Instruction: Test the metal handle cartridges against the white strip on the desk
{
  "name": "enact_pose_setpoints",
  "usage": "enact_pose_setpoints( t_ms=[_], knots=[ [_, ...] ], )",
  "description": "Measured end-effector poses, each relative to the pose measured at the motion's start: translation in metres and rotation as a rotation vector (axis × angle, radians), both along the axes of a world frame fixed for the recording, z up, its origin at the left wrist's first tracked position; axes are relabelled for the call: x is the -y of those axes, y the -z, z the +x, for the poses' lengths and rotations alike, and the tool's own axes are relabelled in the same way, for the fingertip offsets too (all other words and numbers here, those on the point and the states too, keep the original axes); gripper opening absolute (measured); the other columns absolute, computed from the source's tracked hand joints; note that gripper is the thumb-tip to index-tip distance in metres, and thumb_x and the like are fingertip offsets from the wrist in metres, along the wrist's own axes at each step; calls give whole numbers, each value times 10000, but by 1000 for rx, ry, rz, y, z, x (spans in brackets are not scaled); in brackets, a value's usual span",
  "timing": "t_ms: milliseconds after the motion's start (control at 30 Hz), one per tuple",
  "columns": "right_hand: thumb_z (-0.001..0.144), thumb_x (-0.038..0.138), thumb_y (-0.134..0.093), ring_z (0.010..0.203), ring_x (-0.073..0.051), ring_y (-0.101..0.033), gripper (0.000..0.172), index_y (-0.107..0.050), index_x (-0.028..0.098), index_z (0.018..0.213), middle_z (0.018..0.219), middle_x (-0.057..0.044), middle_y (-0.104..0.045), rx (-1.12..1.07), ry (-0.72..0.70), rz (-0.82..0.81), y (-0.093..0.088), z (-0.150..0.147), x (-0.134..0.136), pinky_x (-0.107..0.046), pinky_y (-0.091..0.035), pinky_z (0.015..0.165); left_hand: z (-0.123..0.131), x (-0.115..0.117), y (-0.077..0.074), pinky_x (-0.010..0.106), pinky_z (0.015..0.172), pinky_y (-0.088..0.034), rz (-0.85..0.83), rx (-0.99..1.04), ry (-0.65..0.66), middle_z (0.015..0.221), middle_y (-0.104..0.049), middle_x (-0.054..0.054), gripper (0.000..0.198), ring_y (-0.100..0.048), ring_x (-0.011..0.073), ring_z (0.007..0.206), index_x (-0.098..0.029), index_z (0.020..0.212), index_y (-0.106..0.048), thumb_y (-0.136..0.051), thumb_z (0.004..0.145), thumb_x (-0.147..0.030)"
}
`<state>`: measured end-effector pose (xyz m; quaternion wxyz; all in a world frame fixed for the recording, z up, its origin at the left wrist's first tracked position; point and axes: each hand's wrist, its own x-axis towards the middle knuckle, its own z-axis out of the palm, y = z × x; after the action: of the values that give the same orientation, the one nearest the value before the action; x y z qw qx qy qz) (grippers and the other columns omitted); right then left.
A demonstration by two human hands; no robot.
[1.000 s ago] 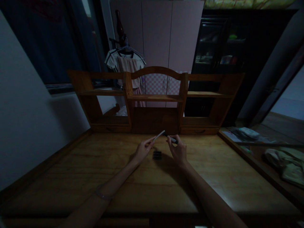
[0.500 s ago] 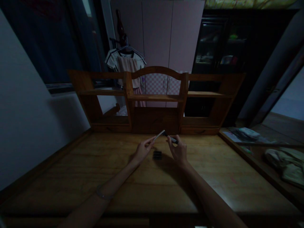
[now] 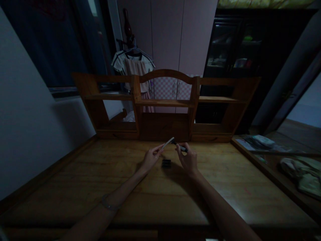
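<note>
My left hand [image 3: 150, 158] pinches a thin, pale strip [image 3: 167, 143] that slants up to the right above the desk. In my right hand [image 3: 188, 158] is a dark, slim tool with a grey handle [image 3: 184, 148], its head [image 3: 173, 142] at the upper end of the strip; it looks like a razor. Whether the head touches the strip is too small to tell. Below and between my hands, a small black ridged object [image 3: 166, 163] lies on the wooden desk [image 3: 110, 174].
A wooden shelf unit [image 3: 164, 103] stands along the desk's back edge. Clothes [image 3: 135, 67] hang behind it on the left. To the right, beyond the desk's raised edge, lie a plastic packet [image 3: 263, 140] and a light cloth bag [image 3: 303, 174].
</note>
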<state>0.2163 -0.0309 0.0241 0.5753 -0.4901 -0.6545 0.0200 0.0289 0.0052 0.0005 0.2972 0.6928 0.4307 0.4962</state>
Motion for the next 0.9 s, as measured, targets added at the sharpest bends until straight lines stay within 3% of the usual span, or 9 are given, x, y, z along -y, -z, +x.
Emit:
enact_pose_setpoints(
  t_ms=[233, 367, 500, 900],
  knots=[
    [905, 375, -483, 740, -177, -668, 189, -587, 218, 881, 779, -37, -703, -22, 35, 3, -5, 5, 1, -258, -473, 690, 2, 3, -1, 217, 569, -460, -52, 17, 22, 880, -704, 56, 474, -602, 126, 626, -169, 1193, -614, -545, 819, -452],
    [909, 367, -480, 731, -174, -668, 187, -579, 213, 874, 781, -41, -703, -30, 21, 15, -5, 4, 1, -257, -472, 689, 2, 7, -2, 182, 393, -337, -143, 31, 38, 660, -647, 19, 559, -469, 73, 401, -135, 1247, -567, -547, 808, -480],
    [907, 374, -472, 730, -178, -671, 200, -585, 213, 871, 765, -41, -702, -29, 43, 31, -5, 3, 1, -262, -476, 688, 3, 8, -1, 163, 330, -249, -174, 50, 55, 583, -580, -16, 565, -389, 48, 327, -150, 1269, -546, -524, 820, -492],
    [906, 363, -467, 743, -179, -668, 193, -592, 216, 892, 789, -45, -701, -9, 9, 25, -2, 2, 2, -270, -485, 702, 3, 13, -8, 136, 285, -267, -222, 77, 101, 720, -624, 9, 526, -433, 27, 314, -191, 1287, -524, -516, 842, -470]
  ],
)
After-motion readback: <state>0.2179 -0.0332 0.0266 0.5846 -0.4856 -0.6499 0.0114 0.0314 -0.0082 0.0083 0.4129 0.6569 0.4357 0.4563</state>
